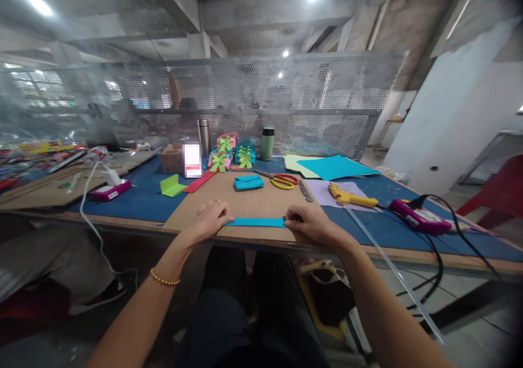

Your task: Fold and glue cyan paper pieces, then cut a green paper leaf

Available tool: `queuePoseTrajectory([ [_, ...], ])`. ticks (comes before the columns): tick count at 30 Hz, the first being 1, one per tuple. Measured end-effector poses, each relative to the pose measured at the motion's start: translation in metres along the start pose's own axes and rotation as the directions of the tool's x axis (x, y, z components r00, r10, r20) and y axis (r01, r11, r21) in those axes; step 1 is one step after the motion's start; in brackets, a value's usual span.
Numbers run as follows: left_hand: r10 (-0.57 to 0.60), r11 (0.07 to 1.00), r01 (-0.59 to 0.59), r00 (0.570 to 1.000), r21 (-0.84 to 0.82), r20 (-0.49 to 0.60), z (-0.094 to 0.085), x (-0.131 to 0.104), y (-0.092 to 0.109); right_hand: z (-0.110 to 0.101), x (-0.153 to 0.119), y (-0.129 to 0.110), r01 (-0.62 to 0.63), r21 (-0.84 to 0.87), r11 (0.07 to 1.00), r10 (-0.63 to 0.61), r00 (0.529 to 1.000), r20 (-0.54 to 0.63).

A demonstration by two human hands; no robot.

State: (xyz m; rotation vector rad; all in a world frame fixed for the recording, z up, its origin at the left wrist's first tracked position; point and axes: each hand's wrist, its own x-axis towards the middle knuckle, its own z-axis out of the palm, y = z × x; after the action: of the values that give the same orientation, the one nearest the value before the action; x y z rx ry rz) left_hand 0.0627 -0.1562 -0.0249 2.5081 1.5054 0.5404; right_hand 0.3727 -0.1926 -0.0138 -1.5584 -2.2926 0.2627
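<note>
A narrow blue paper strip (258, 222) lies across the cardboard sheet (200, 193) at the table's near edge. My left hand (213, 215) grips its left end with bent fingers. At the opposite end my right hand (304, 222) pinches the strip, so it stretches straight between both hands. Just beyond it sits a folded blue paper piece (249, 182). Scissors (281, 180) with red and yellow handles rest behind my right hand, and a knife (305, 191) lies beside them.
A yellow glue gun (352, 198) with a long clear stick lies right, near a purple power strip (419, 216). Bow-topped paper pieces (220, 161), a steel flask (203, 137) and a green bottle (267, 144) stand behind. Blue paper sheets (339, 167) lie back right.
</note>
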Motion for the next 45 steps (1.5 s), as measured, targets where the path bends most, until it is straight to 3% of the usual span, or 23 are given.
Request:
queuePoseTrajectory([
  [3,0.040,0.996,-0.035,0.997,0.077,-0.069,0.002,-0.006,0.002,-0.002,0.000,-0.002,0.002,0.002,1.000,-0.002,1.000,-0.002],
  [7,0.224,0.908,-0.135,0.956,0.397,-0.187,0.011,-0.014,0.019,-0.003,-0.001,-0.003,0.006,-0.003,1.000,-0.006,1.000,0.002],
  [12,0.462,0.736,-0.309,0.880,0.602,-0.113,0.017,-0.019,0.037,0.000,0.000,0.002,0.001,0.018,1.000,-0.001,1.000,-0.003],
  [17,0.623,0.583,-0.459,0.782,0.670,-0.006,0.012,-0.017,0.032,0.004,0.000,0.003,-0.013,0.057,0.998,0.013,1.000,-0.008],
  [20,0.656,0.535,-0.497,0.754,0.684,0.034,0.010,-0.013,0.028,0.003,-0.002,0.002,-0.046,0.050,0.998,0.047,0.999,-0.019],
  [27,0.672,0.571,-0.525,0.740,0.631,0.007,0.010,-0.009,0.027,0.003,-0.016,0.004,-0.082,0.079,0.993,0.092,0.987,-0.131],
  [32,0.666,0.599,-0.581,0.744,0.550,0.060,0.008,-0.006,0.049,0.007,-0.026,0.011,-0.072,0.124,0.990,0.098,0.970,-0.224],
  [36,0.591,0.693,-0.572,0.799,0.439,0.109,0.013,-0.012,0.072,0.009,-0.030,0.016,-0.043,0.204,0.978,0.094,0.964,-0.247],
  [38,0.555,0.744,-0.528,0.830,0.410,0.061,0.019,-0.015,0.079,0.009,-0.031,0.017,-0.037,0.209,0.977,0.090,0.964,-0.250],
  [41,0.546,0.773,-0.485,0.837,0.409,-0.040,0.029,-0.018,0.083,0.008,-0.033,0.016,-0.026,0.174,0.984,0.074,0.957,-0.279],
  [43,0.537,0.781,-0.464,0.841,0.418,-0.070,0.035,-0.018,0.083,0.011,-0.037,0.011,-0.022,0.086,0.996,0.053,0.924,-0.380],
  [45,0.533,0.780,-0.459,0.843,0.426,-0.066,0.038,-0.017,0.082,0.016,-0.042,-0.001,-0.043,-0.057,0.997,0.007,0.856,-0.517],
])
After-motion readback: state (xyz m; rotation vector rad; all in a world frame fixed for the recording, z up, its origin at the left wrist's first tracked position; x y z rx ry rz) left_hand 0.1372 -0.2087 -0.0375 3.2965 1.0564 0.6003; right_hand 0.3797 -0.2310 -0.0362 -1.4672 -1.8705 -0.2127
